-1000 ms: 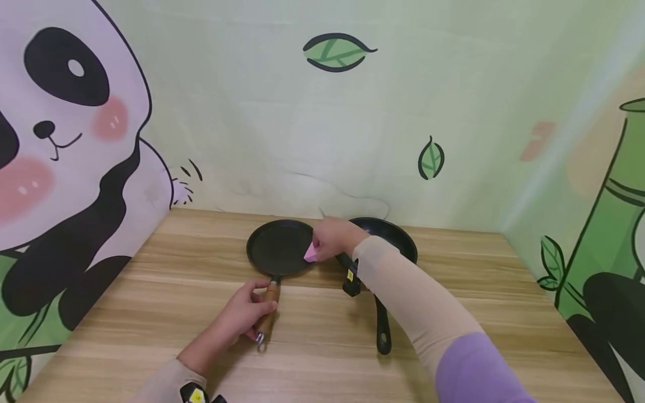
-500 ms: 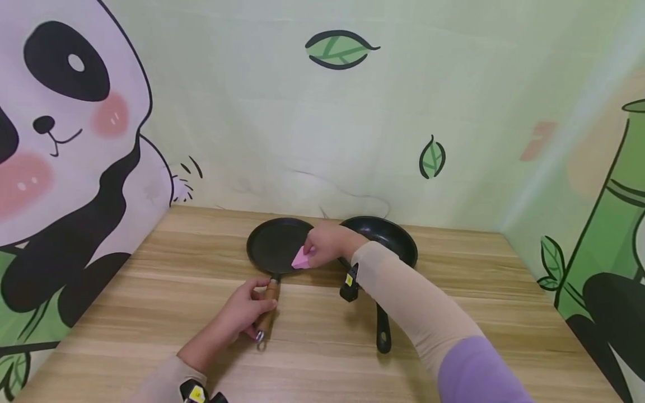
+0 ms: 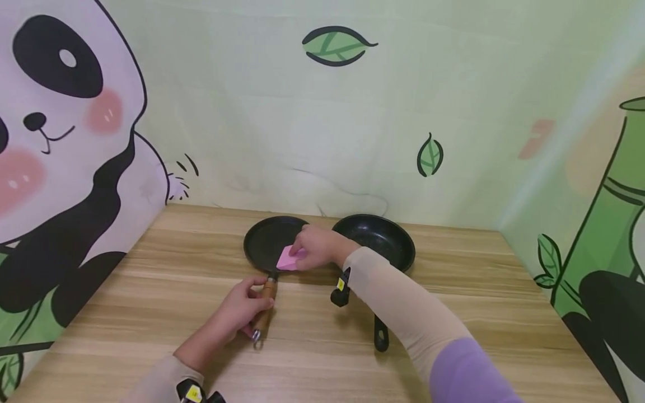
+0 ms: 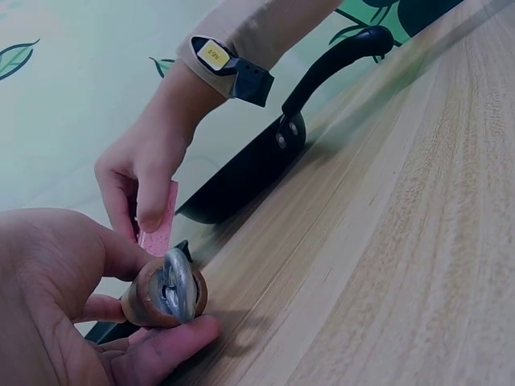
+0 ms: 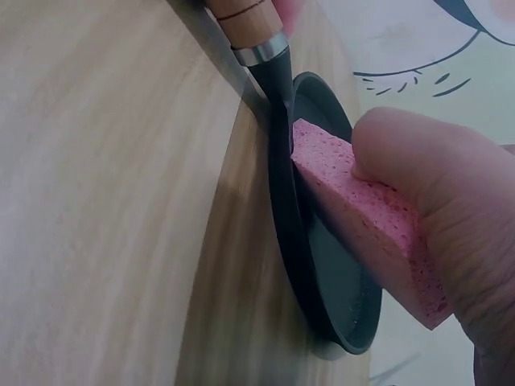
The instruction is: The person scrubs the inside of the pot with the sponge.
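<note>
A flat black pan (image 3: 269, 242) with a wooden handle (image 3: 265, 313) lies on the table, its handle towards me. My left hand (image 3: 241, 309) grips that handle; the metal ring at its end shows in the left wrist view. In my right hand (image 3: 318, 246) a pink sponge (image 5: 362, 217) is pinched between thumb and fingers. The sponge touches the pan's inside near the rim, close to where the handle joins, as the right wrist view shows. Part of the pan's right side is hidden behind the right hand.
A deeper black frying pan (image 3: 388, 238) stands just right of the flat pan, under my right forearm, its black handle (image 3: 381, 334) pointing towards me. The wooden table (image 3: 453, 313) meets a wall (image 3: 242, 129) printed with a panda and leaves.
My right hand has moved the sponge leftwards along the flat pan's near right rim, towards the handle joint. The left hand keeps its grip, and the pan stays in place.
</note>
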`<state>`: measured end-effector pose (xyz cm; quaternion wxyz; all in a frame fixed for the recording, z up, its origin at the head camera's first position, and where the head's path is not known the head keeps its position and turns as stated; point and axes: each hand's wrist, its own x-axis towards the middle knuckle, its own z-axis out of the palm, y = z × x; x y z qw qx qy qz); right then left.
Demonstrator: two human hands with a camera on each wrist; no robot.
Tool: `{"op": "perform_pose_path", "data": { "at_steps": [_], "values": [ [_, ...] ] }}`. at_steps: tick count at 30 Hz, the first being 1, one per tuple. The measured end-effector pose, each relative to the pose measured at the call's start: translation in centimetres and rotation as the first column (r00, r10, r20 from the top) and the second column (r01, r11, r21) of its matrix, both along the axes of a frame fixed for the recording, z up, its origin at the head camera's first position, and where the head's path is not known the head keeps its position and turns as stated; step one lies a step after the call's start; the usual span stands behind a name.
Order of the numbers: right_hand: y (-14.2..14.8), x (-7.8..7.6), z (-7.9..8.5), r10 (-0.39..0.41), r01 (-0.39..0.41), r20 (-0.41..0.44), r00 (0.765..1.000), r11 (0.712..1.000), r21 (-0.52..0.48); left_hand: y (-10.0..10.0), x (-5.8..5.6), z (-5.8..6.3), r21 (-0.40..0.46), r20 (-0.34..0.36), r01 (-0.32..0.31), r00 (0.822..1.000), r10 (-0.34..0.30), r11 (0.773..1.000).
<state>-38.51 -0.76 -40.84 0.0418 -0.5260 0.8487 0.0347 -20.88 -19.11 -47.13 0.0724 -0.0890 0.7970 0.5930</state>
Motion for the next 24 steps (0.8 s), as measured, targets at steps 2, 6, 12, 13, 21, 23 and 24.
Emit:
{"op": "perform_pose_path", "data": {
  "at_steps": [2, 6, 12, 13, 21, 23, 24],
  "values": [
    [-0.2, 0.1, -0.1, 0.009, -0.009, 0.001, 1.0, 1.0, -0.025, -0.1, 0.0, 0.1, -0.002, -0.001, -0.001, 1.0, 0.001, 1.0],
    [-0.7, 0.2, -0.7, 0.011, -0.009, 0.025, 1.0, 0.997, -0.08, -0.2, 0.0, 0.2, -0.008, 0.002, -0.004, 1.0, 0.004, 1.0],
    [-1.2, 0.3, -1.8, 0.003, 0.002, 0.037, 0.999, 0.99, -0.138, -0.1, -0.1, 0.1, 0.007, 0.002, -0.001, 1.0, 0.001, 1.0],
    [-1.4, 0.4, -1.9, 0.0, 0.006, 0.037, 0.999, 0.99, -0.142, -0.1, -0.1, 0.0, 0.01, 0.003, 0.0, 1.0, 0.0, 1.0],
    [-2.5, 0.2, -3.0, -0.046, 0.056, 0.06, 0.997, 0.981, -0.183, -0.2, -0.1, 0.1, -0.004, 0.011, 0.002, 1.0, -0.002, 1.0],
    [-2.8, 0.2, -3.4, -0.067, 0.081, 0.073, 0.995, 0.977, -0.196, -0.2, -0.1, 0.1, -0.005, 0.013, 0.004, 1.0, -0.003, 1.0],
    [-3.0, 0.1, -3.6, -0.074, 0.088, 0.076, 0.994, 0.975, -0.202, -0.2, -0.1, 0.1, -0.007, 0.012, 0.008, 1.0, -0.008, 1.0]
  ]
}}
